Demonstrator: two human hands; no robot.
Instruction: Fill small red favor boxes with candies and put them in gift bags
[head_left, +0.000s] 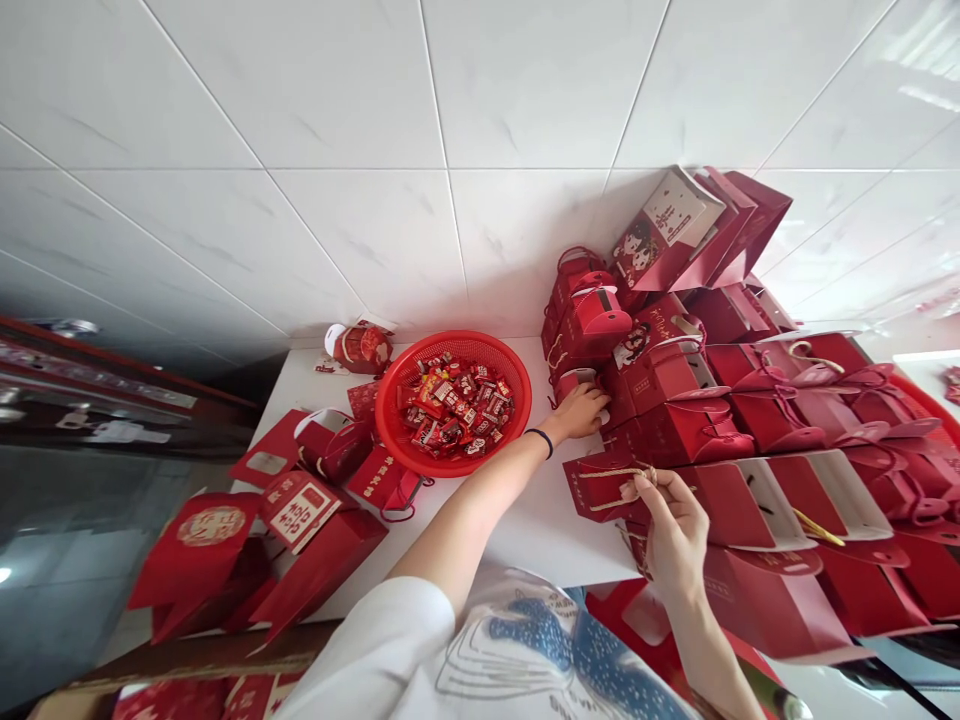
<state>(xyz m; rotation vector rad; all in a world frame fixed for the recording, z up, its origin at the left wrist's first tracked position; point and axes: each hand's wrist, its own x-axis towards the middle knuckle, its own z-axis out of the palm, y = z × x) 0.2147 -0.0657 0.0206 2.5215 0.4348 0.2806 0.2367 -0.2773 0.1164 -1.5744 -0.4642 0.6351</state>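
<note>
My right hand (671, 515) pinches the twisted beige cord handle (615, 474) of a dark red gift box (589, 487) at the front of the table. My left hand (581, 410) reaches across to the stacked boxes, its fingers bent beside a small red box with a pale rim (576, 380). Part of that grip is hidden, and I cannot make out what lies in it. Left of that forearm stands a red plastic basket (390, 430), holding many small wrapped sweets (457, 405).
Rows of red gift boxes (795, 490) fill the right side. Taller red bags (739, 225) lean against the tiled wall (517, 90). More red boxes (322, 540) crowd the left edge of the white table (525, 515). A red round container (362, 347) sits behind the basket.
</note>
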